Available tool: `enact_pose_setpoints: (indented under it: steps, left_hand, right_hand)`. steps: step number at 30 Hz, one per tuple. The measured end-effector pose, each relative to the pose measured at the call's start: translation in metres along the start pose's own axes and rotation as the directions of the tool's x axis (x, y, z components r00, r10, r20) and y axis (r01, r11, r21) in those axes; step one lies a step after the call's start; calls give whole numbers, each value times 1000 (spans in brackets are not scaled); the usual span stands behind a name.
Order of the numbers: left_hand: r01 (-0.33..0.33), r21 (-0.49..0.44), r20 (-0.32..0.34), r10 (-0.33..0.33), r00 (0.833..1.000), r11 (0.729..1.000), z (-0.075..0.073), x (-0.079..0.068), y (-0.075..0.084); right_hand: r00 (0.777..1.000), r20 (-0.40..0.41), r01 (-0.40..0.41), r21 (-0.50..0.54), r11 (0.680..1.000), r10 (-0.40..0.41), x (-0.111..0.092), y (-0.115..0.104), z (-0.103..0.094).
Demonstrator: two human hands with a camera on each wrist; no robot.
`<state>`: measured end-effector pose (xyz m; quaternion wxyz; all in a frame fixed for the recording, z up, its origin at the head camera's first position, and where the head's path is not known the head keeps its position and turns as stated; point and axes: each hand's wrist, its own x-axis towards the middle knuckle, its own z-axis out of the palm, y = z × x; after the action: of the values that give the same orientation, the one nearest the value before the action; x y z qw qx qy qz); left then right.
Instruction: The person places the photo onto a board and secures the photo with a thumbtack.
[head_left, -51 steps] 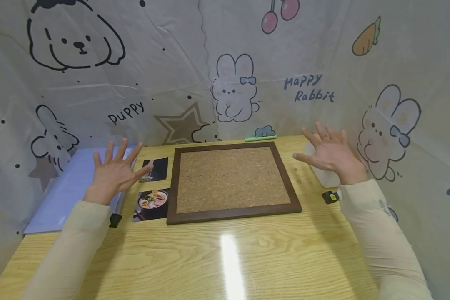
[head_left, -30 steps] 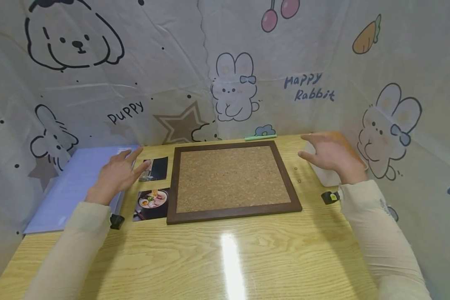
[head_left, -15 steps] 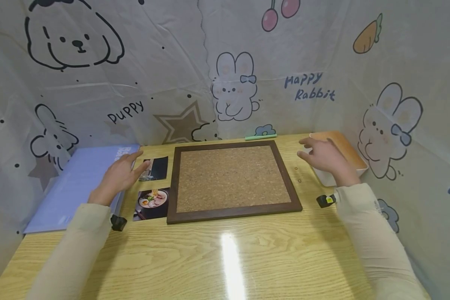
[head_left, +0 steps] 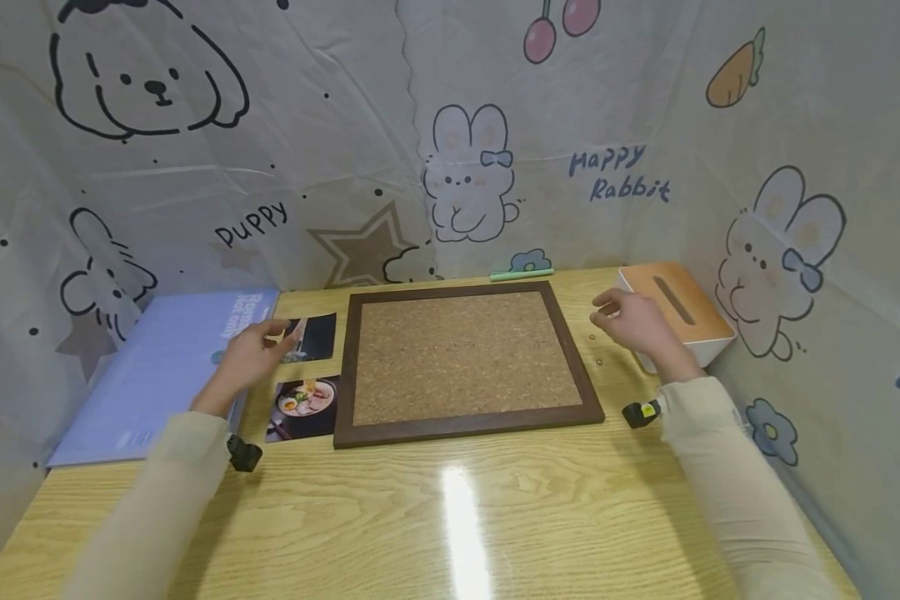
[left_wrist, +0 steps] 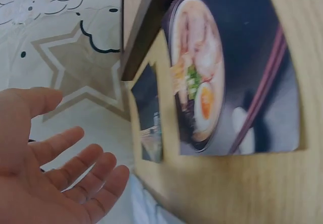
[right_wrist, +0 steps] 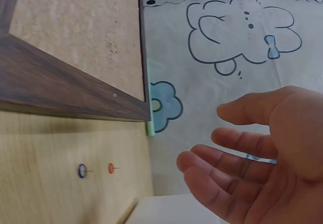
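My left hand [head_left: 249, 364] hovers with relaxed fingers and nothing in them, overlapping the edge of a dark photo [head_left: 318, 337]. Below that lies a photo of a ramen bowl [head_left: 305, 402], also large in the left wrist view. A cork board [head_left: 468, 358] with a dark brown frame lies flat between the hands. My right hand [head_left: 636, 323], fingers loosely bent and holding nothing, is above the table by the board's right side. Two thumbtacks lie near it: a blue tack [right_wrist: 82, 171] and an orange tack [right_wrist: 111, 168], pins pointing sideways.
A blue folder [head_left: 146, 387] lies at the left, partly under the left forearm. At the back right stands a white tissue box [head_left: 696, 292] with a wooden lid. A green pen [head_left: 521, 275] lies behind the board, against the printed curtain [head_left: 345, 150].
Both hands have come down from raised, spread palms to relaxed, bent fingers. The right hand has drawn back, uncovering the tissue box lid; the left has shifted slightly toward the body. Objects have not moved.
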<state>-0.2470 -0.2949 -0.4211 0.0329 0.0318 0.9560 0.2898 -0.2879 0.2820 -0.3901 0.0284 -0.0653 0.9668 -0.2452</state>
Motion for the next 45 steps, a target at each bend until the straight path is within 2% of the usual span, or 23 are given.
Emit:
enact_pose_setpoints:
  steps: [9, 15, 19, 27, 35, 42, 45]
  left_hand:
    - [78, -88, -83, -86, 993, 993, 14, 3, -9]
    - [142, -144, -83, -155, 984, 979, 24, 8, -17]
    - [158, -170, -106, -178, 978, 973, 28, 12, -19]
    - [141, -211, -152, -175, 973, 967, 32, 16, -19]
    - [126, -193, -198, -165, 966, 973, 40, 19, -19]
    - [144, -175, -201, -179, 963, 974, 44, 21, -19]
    - [156, -203, -200, -197, 960, 967, 47, 23, -19]
  right_hand:
    - [998, -58, -7, 50, 999, 10, 5, 9, 14]
    - [994, -113, 11, 28, 1000, -8, 7, 13, 22]
    - [994, -107, -21, 27, 999, 24, 7, 15, 27]
    - [993, -86, -82, 23, 996, 84, 14, 24, 40]
    - [991, -69, -111, 40, 993, 113, 15, 34, 51]
    - [990, -51, -127, 18, 992, 128, 18, 37, 55]
    - [991, -49, -122, -1, 993, 122, 20, 38, 56]
